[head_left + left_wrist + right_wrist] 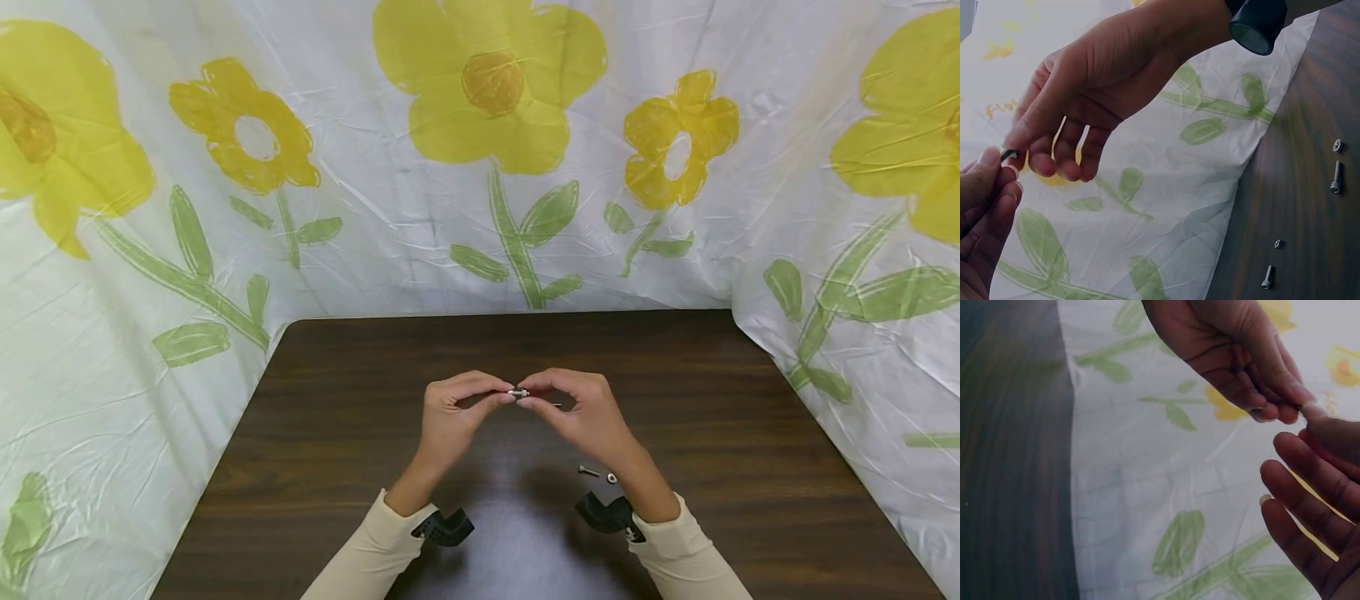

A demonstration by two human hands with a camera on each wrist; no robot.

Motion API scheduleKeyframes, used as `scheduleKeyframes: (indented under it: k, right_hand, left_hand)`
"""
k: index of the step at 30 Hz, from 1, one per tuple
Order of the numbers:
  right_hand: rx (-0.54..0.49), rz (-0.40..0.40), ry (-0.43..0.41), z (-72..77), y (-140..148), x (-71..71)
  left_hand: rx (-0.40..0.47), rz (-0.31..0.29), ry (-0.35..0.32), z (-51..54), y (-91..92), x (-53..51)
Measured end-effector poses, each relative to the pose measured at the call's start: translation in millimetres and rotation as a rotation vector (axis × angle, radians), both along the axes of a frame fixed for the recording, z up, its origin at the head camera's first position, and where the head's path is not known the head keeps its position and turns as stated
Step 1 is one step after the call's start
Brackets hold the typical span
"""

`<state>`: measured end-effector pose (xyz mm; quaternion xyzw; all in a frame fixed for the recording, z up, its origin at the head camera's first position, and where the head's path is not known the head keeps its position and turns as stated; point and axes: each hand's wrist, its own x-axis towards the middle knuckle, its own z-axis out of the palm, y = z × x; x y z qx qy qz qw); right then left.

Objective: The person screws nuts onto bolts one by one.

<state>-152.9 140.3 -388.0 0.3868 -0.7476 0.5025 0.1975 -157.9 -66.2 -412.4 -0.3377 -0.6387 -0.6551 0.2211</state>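
Observation:
Both hands are raised over the table and meet at a small metal bolt (pixel 517 392). My left hand (pixel 448 421) pinches one end between thumb and forefinger. From the other side, my right hand (pixel 588 412) pinches the bolt's other end, where a wider ring like a nut shows; fingertips hide most of it. In the left wrist view, only a dark, shiny bit of the bolt (pixel 1009 154) peeks out between the fingertips. The right hand's other fingers hang loosely curled in that view.
On the dark wooden table (pixel 337 467) lie a bolt (pixel 588 471) and a nut (pixel 611 478) by the right wrist. The left wrist view also shows a second, smaller bolt (pixel 1267 277) and nut (pixel 1278 244). A flowered white curtain (pixel 360 275) hangs around the table.

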Motion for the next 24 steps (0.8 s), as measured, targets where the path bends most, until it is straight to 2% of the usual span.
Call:
scheduleKeyframes:
  k: [10, 16, 21, 24]
  right_hand:
    - [0.013, 0.031, -0.093, -6.6, -4.0, 0.3]
    - [0.033, -0.014, -0.128, -7.9, -3.0, 1.6]
    - [0.023, -0.015, -0.115, -8.2, 0.4, -1.2]
    - [0.002, -0.014, -0.075, -7.0, 1.9, -2.8]
  left_hand:
    - [-0.011, -0.024, 0.012, 1.4, 0.6, 1.0]
    - [-0.017, 0.0, 0.012, 2.4, 1.9, 1.3]
    - [-0.018, 0.022, 0.009, 3.0, 1.7, 1.2]
    - [-0.014, 0.023, 0.013, 2.9, 0.9, 1.4]
